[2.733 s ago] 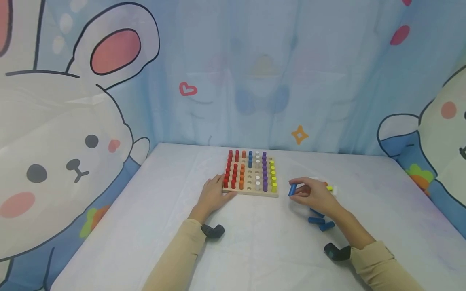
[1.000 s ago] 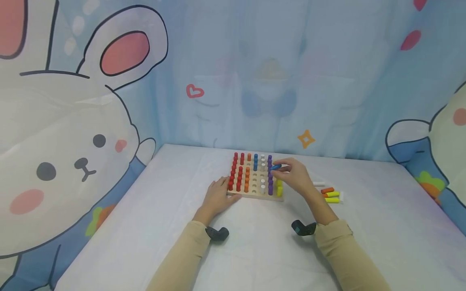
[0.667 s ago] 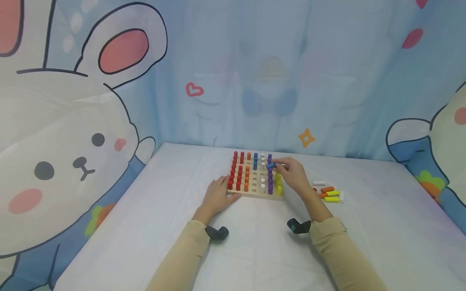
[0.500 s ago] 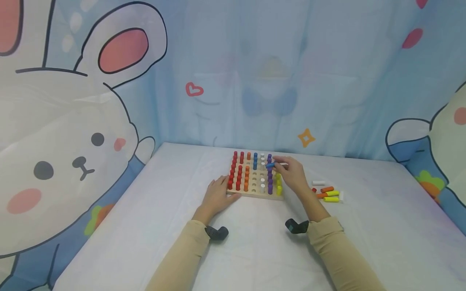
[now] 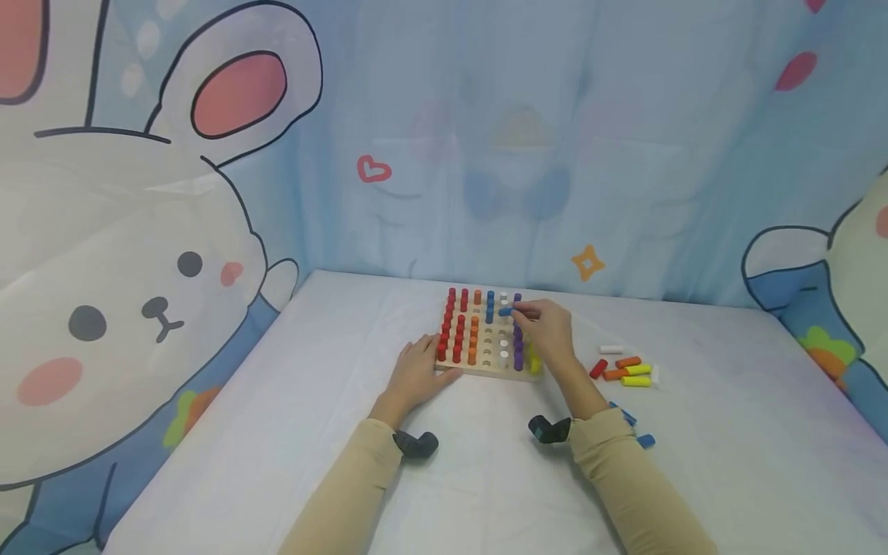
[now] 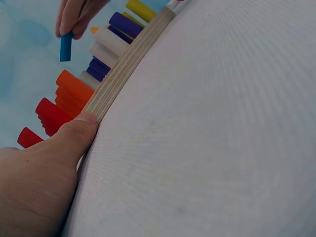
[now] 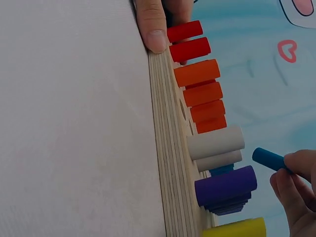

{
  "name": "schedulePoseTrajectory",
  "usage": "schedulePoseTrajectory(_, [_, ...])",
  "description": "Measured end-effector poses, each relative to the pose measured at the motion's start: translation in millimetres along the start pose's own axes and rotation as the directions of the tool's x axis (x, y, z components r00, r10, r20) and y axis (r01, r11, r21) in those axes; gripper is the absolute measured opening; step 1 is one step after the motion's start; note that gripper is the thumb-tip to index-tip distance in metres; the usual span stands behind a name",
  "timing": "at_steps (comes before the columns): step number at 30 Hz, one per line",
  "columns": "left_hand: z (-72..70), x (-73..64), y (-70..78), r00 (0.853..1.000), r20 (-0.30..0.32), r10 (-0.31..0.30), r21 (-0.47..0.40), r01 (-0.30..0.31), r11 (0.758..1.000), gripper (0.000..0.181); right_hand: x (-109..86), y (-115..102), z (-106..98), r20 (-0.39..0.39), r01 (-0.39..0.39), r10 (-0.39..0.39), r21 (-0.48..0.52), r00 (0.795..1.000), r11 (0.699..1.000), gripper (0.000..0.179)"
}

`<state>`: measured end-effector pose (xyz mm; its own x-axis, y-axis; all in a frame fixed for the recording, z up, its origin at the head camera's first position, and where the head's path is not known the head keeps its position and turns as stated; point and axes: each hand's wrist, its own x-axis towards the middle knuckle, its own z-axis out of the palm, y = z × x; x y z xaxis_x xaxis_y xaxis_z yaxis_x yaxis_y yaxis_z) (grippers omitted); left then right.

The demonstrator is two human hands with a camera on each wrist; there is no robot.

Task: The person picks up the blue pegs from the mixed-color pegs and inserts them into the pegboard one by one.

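Observation:
In the head view a wooden pegboard (image 5: 494,373) bears standing pegs in coloured columns: red, orange, blue, white, purple and yellow. My right hand (image 5: 553,331) pinches a blue peg (image 5: 506,312) between thumb and fingertips, above the white column. The peg lies nearly level, its free end pointing left, and the right wrist view shows this blue peg (image 7: 268,158) apart from the pegs beneath. At the front left corner my left hand (image 5: 413,378) rests against the board, thumb (image 6: 79,136) straight along the front edge, other fingers by the left side. Bare holes show in the blue column's front part.
Right of the board lie a loose white peg (image 5: 611,350), red peg (image 5: 599,369), orange peg (image 5: 627,361) and yellow peg (image 5: 637,381). Loose blue pegs (image 5: 646,441) lie nearer, partly behind the right forearm. A printed curtain (image 5: 430,216) hangs behind the table.
My right hand has carried the blue peg from right of the board to over it, then farther left past the purple column. The left hand keeps its place at the corner.

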<state>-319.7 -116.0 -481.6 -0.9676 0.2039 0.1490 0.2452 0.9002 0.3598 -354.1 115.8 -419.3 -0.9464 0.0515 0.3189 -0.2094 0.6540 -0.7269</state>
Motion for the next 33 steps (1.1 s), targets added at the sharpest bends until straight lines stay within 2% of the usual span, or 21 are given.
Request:
schedulePoseTrajectory(6, [1.4,0.0,-0.7,1.0,0.01,0.0,0.015,0.0,1.0,0.087,2.2,-2,14,0.029,0.036,-0.034,-0.052,0.999,0.998,0.025])
schedulePoseTrajectory(11, [0.2,-1.1,0.2,1.0,0.012,-0.005,0.011,0.005,1.0,0.086,3.1,-1,23,0.048,0.155,-0.15,-0.151,0.988,0.976,0.021])
schedulePoseTrajectory(15, [-1.9,-1.3,0.1,1.0,0.009,-0.011,0.015,0.011,1.0,0.086,5.0,-1,30,0.04,0.2,-0.196,-0.18,0.98,0.963,0.02])
schedulePoseTrajectory(27, [-2.6,1.0,-1.2,1.0,0.008,-0.004,0.01,0.003,1.0,0.086,9.5,-6,34,0.122,0.13,-0.107,-0.199,0.987,0.971,0.019])
schedulePoseTrajectory(33, [-1.2,1.2,-3.1,1.0,0.003,-0.01,0.016,0.01,1.0,0.086,8.1,-9,34,0.153,0.143,-0.109,-0.23,0.982,0.963,0.019])
